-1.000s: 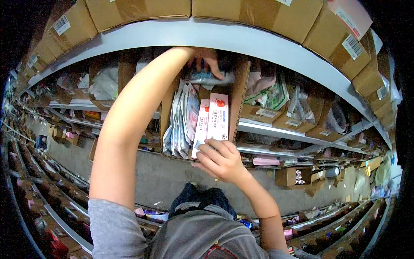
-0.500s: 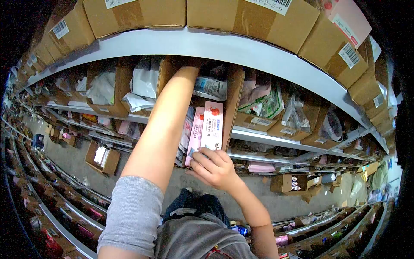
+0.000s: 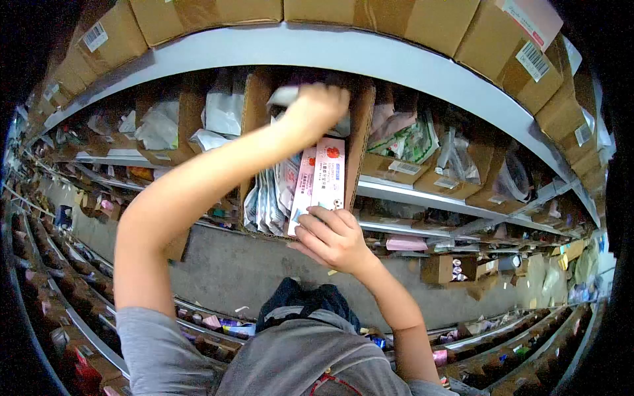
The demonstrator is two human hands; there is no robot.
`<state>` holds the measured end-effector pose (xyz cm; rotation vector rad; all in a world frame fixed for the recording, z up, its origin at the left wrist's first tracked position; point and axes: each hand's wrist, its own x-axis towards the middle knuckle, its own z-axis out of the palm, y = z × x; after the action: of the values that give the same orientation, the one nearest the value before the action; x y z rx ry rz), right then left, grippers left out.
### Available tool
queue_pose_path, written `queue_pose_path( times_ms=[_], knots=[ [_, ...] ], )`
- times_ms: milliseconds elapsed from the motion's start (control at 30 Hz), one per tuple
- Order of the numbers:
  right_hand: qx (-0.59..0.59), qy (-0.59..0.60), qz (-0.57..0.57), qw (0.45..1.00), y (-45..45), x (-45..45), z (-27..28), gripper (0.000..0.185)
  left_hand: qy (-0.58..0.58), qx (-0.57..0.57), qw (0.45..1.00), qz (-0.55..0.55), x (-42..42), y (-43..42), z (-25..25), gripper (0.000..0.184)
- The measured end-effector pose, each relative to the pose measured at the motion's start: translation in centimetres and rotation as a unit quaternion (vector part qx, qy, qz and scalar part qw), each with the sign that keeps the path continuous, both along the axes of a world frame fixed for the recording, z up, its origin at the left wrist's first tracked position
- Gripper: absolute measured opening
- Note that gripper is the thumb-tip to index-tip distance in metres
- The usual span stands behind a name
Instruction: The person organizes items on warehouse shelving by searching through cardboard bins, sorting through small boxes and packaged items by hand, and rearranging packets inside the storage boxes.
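Observation:
An open cardboard box (image 3: 362, 155) sits pulled out on the shelf in front of me. My left hand (image 3: 320, 109) is over its back part, fingers curled down, beside a silvery-white pouch (image 3: 284, 96); the fingertips are hidden. At the front wall my right hand (image 3: 331, 239) is closed over the edge, its fingers lying on the near ends of two slim pink-and-white toothpaste boxes. The right toothpaste box (image 3: 328, 173) partly overlaps the left toothpaste box (image 3: 303, 191). Several upright foil pouches (image 3: 265, 201) fill the left side.
A pale metal shelf beam (image 3: 317, 56) runs above, bearing cardboard boxes (image 3: 389, 23). Neighbouring boxes hold a green-and-white bag (image 3: 415, 146) and clear plastic bags (image 3: 459, 162). Below are the grey floor (image 3: 224, 274) and an open carton (image 3: 439, 269). More shelving stands behind me.
My left hand has drawn back from deep inside the box, its elbow swinging out left. Foil pouches at the left now show. My right hand has stayed at the front edge.

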<state>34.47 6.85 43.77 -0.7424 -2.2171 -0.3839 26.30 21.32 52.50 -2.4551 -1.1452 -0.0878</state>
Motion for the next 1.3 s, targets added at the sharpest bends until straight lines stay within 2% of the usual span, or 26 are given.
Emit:
queue_pose_path(
  times_ms=[100,200,367,433,467,533,633,767,833,867,967,1033,1133,1167,1233,1267,1300],
  knots=[
    [0.005,0.002,0.0,1.0,0.1,-0.1,-0.2,0.024,0.056,0.217,0.968,-0.114,-4.1,-3.8,-3.0,0.013],
    [0.01,0.003,0.0,1.0,0.2,-0.1,-0.5,0.024,0.107,0.235,0.947,-0.188,-6.7,-5.4,-3.4,0.018],
    [0.009,0.002,0.007,1.0,0.1,-0.1,-0.3,0.024,0.105,0.253,0.93,-0.245,-8.2,-5.5,-3.2,0.024],
    [0.008,0.003,0.007,1.0,0.1,-0.2,-0.2,0.024,0.087,0.184,0.952,-0.229,-8.4,-5.6,-3.3,0.027],
    [0.005,0.005,0.008,1.0,0.1,-0.1,-0.2,0.025,0.086,0.184,0.953,-0.227,-8.5,-5.6,-3.3,0.027],
    [0.006,0.002,0.008,1.0,0.1,-0.1,-0.2,0.025,0.04,0.088,0.975,-0.202,-8.5,-5.7,-3.0,0.03],
    [0.008,0.01,0.007,1.0,0.1,-0.2,-0.3,0.025,0.075,0.02,0.984,-0.158,-8.6,-6.1,-2.6,0.039],
    [0.01,0.016,0.004,1.0,0.0,-0.3,-0.3,0.026,0.052,0.018,0.984,-0.171,-9.0,-5.6,-2.8,0.039],
    [0.009,0.018,0.005,1.0,0.0,-0.3,-0.2,0.025,0.051,0.045,0.975,-0.212,-8.7,-5.4,-2.5,0.027],
    [0.009,0.02,0.005,1.0,0.0,-0.3,-0.2,0.025,0.051,0.046,0.975,-0.211,-8.4,-5.2,-2.4,0.027],
    [0.0,0.009,0.002,1.0,-0.1,-0.2,-0.4,0.025,-0.051,0.021,0.989,-0.136,-6.2,-4.6,-1.1,0.008],
    [0.002,0.011,0.003,1.0,-0.1,-0.2,-0.5,0.025,-0.139,0.058,0.977,-0.152,-4.8,-3.4,-0.5,0.007],
    [0.004,0.01,0.001,1.0,-0.1,-0.2,-0.5,0.025,-0.146,0.082,0.973,-0.156,-2.4,-2.0,-0.2,0.006],
    [0.003,0.008,0.0,1.0,-0.1,-0.2,-0.4,0.025,-0.121,0.021,0.985,-0.122,-1.7,-1.9,-0.3,0.007],
    [0.004,0.008,0.0,1.0,-0.1,-0.2,-0.4,0.025,-0.168,-0.015,0.982,-0.091,-0.7,-1.7,-1.9,0.014],
    [0.004,0.007,0.001,1.0,-0.1,-0.2,-0.4,0.025,-0.114,-0.088,0.987,-0.074,-0.2,-0.8,-2.3,0.016],
    [0.004,0.007,0.001,1.0,-0.1,-0.2,-0.3,0.025,-0.114,-0.088,0.987,-0.074,0.0,-0.5,-2.0,0.016]
  ],
)
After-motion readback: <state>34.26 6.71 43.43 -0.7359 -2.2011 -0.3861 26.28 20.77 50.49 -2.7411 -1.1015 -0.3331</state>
